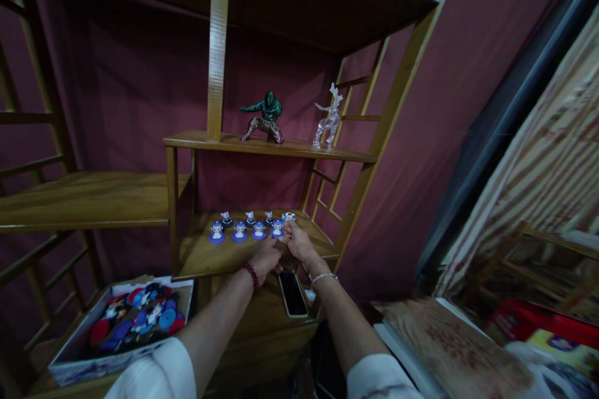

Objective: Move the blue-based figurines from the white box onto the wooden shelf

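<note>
On the low wooden shelf, small figurines stand in two rows. White-and-purple figurines [239, 232] on round purple bases form the front row. Behind them are figurines with dark bases [250, 219], with a bluish-white figurine [289, 217] at the right end. The fingers of my right hand [298, 243] close at the rightmost purple-based figurine [277, 229]. My left hand [266, 259], wearing a red bead bracelet, is just in front of this figurine's base. Its index finger is stretched out and the others are partly curled; whether it touches the base is unclear.
A box [119, 358] of mixed figurines stands at lower left. Beneath my hands lies a phone [292, 294]. On the upper shelf [299, 149] are a dark green crouching statue [269, 117] and a clear deer figure [330, 120]. An upright post [218, 43] rises from that shelf.
</note>
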`<state>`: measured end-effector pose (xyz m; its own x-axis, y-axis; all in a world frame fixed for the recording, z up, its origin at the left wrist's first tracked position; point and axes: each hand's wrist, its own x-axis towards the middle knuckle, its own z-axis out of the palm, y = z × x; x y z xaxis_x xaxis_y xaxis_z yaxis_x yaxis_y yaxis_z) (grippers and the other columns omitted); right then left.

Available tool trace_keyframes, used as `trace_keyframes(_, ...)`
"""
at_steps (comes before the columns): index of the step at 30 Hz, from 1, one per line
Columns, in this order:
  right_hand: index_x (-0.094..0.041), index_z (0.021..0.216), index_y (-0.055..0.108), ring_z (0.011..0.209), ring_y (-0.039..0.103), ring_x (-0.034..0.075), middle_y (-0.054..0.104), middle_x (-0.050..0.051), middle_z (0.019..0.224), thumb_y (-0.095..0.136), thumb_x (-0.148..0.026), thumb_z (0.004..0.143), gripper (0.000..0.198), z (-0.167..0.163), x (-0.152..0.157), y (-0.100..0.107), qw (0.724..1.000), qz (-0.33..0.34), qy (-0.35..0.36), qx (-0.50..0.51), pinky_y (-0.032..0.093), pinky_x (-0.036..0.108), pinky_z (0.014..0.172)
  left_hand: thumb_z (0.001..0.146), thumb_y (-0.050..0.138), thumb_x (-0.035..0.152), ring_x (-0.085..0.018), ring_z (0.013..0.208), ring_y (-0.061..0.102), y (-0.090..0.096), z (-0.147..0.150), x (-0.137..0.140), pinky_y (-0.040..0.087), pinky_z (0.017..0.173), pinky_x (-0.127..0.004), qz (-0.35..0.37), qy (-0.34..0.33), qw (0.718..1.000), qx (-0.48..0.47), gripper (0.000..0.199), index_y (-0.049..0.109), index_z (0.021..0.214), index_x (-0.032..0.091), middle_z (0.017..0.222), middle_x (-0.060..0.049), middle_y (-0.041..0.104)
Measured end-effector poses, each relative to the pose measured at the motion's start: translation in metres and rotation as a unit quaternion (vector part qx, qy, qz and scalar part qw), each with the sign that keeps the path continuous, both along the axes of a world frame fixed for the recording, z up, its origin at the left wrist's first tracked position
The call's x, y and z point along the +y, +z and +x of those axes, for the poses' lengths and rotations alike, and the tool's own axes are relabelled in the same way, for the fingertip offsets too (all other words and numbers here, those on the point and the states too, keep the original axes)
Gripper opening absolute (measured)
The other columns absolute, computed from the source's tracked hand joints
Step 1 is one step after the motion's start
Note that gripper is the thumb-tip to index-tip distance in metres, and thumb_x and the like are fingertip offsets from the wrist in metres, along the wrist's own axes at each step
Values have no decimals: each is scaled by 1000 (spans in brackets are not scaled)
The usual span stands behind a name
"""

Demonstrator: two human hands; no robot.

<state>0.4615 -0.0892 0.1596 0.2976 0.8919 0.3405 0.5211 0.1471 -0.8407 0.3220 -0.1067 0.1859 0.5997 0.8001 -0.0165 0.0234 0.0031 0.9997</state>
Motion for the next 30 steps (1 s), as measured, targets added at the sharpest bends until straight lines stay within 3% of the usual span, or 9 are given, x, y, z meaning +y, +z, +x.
trace_keyframes(6, -21, 80, 44, 82, 59, 14, 58, 1, 85, 55, -5, 56, 31, 0, 2, -1, 1000, -6, -6, -12, 47, 30, 79, 67, 48, 7, -7, 57, 50, 1, 0, 4, 36, 42, -13, -50, -16, 999, 7, 48, 48, 113, 19, 92, -5, 60)
trace_keyframes(12, -22, 81, 44, 78, 58, 13, 57, -1, 81, 55, -7, 56, 31, 0, 2, 1, 1000, -17, -6, -18, 48, 29, 76, 66, 48, 8, -7, 53, 48, 1, 1, 8, 37, 43, -15, -49, -10, 998, 49, 39, 54, 104, 17, 80, -3, 60)
trace_keyframes(23, -21, 77, 44, 69, 54, 15, 53, -3, 70, 54, -14, 57, 23, -2, -1, 4, 995, -24, -19, -91, 45, 28, 70, 62, 47, 7, -10, 59, 47, 10, 0, 1, 35, 42, -17, -39, 23, 996, 83, 42, 53, 103, 16, 83, -4, 56)
trace_keyframes(30, -21, 81, 46, 77, 57, 15, 58, 1, 81, 54, -13, 61, 23, -6, -3, 6, 994, -25, -26, -101, 44, 28, 75, 63, 45, 9, -10, 58, 47, 5, 1, 3, 35, 42, -17, -26, 13, 997, 75, 45, 49, 107, 16, 82, -5, 56)
